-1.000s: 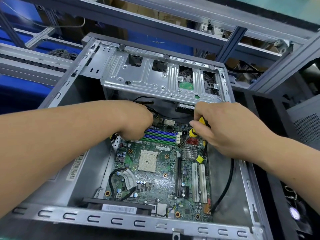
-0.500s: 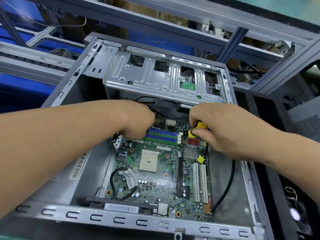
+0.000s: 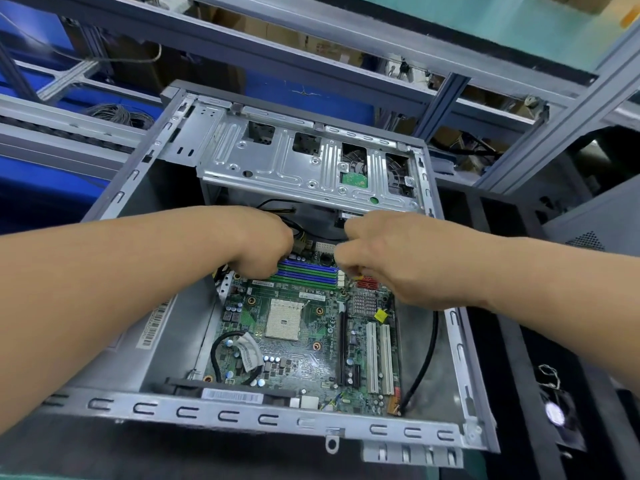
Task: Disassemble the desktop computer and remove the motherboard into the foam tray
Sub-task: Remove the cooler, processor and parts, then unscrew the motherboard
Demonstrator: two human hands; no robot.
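Left hand (image 3: 263, 247), right hand (image 3: 391, 258) over motherboard (image 3: 298, 327); print unreadable.

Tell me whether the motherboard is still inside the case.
Still inside: the motherboard lies flat on the floor of the case, within its walls.

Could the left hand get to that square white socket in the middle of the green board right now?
Probably yes. The socket lies uncovered on the board, just nearer than the left hand, which is at the blue and green slots. Nothing stands between them.
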